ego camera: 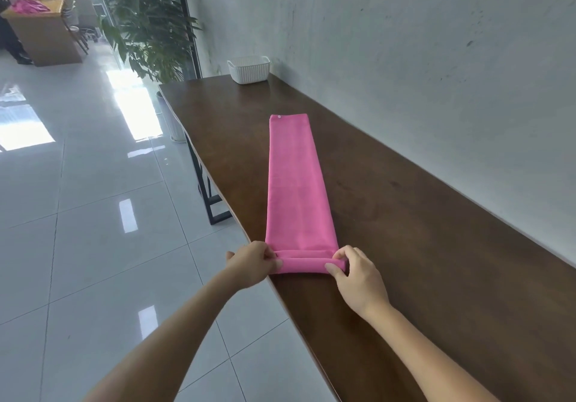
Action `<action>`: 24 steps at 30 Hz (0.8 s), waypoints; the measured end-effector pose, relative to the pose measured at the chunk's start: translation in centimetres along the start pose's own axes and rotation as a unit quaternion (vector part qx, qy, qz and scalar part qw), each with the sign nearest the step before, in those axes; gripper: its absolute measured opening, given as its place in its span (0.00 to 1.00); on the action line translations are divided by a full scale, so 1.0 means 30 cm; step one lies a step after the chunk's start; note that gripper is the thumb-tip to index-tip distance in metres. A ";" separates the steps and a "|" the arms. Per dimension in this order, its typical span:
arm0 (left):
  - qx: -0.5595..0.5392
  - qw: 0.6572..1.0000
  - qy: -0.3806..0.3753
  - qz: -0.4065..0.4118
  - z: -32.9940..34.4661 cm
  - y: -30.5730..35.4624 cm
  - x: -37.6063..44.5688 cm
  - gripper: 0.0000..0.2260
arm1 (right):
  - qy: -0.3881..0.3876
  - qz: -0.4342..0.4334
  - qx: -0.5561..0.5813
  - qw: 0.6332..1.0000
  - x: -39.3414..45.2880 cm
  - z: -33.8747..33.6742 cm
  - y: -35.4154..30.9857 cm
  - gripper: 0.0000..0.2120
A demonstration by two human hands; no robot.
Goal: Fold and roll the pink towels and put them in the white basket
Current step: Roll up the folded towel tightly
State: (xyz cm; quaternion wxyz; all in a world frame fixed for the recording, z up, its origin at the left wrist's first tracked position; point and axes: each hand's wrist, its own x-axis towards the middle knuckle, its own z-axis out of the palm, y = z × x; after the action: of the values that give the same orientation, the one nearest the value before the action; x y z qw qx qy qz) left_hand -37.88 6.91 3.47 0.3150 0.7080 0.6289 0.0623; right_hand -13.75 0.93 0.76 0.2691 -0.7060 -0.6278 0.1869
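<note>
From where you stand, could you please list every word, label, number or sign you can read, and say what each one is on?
No text can be read anywhere in this view.
The long folded pink towel carries a small pale round tag at its far corner; too small to show any writing.
The white ribbed plastic basket shows no label.
The green panels behind the glass at the far left may carry lettering; too blurred to read.

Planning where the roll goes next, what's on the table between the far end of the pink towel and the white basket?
Nothing: the head view shows only bare brown table between the pink towel and the white basket.
</note>
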 end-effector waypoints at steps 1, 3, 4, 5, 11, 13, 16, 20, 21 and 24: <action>-0.002 1.000 0.000 -0.007 0.003 0.007 -0.002 0.06 | -0.010 0.015 0.001 1.000 0.009 -0.005 -0.003 0.09; 0.001 0.999 0.040 -0.014 0.022 0.018 -0.015 0.03 | -0.035 0.037 -0.009 0.999 0.030 -0.016 -0.010 0.10; 0.006 0.997 0.082 -0.009 0.038 0.022 -0.026 0.02 | -0.048 0.049 -0.015 0.998 0.042 -0.021 -0.015 0.11; 0.011 0.991 0.133 0.002 0.056 0.024 -0.039 0.01 | -0.060 0.060 -0.018 0.996 0.053 -0.027 -0.021 0.11; 0.112 0.940 0.295 0.130 0.141 -0.039 -0.055 0.06 | -0.111 0.122 0.004 0.986 0.116 -0.053 -0.051 0.13; 0.136 0.938 0.282 0.145 0.138 -0.048 -0.048 0.11 | -0.113 0.135 0.002 0.984 0.130 -0.059 -0.065 0.13; 0.146 0.938 0.273 0.154 0.125 -0.036 -0.032 0.11 | -0.089 0.132 -0.007 0.987 0.129 -0.063 -0.082 0.14; 0.141 0.945 0.250 0.157 0.101 -0.027 0.002 0.07 | 0.032 0.017 -0.127 0.991 0.079 -0.030 -0.066 0.15; 0.140 0.950 0.230 0.155 0.092 -0.028 0.011 0.08 | 0.055 -0.021 -0.147 0.987 0.068 -0.015 -0.055 0.15; 0.128 0.968 0.171 0.132 0.052 -0.027 0.043 0.12 | 0.076 -0.073 -0.161 0.981 0.055 0.008 -0.025 0.23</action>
State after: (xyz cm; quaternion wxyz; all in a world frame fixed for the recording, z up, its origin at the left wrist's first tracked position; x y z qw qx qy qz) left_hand -37.54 7.53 1.40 0.0987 0.7982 0.5770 0.1421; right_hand -14.24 2.65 1.15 0.2120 -0.7045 -0.6773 0.0088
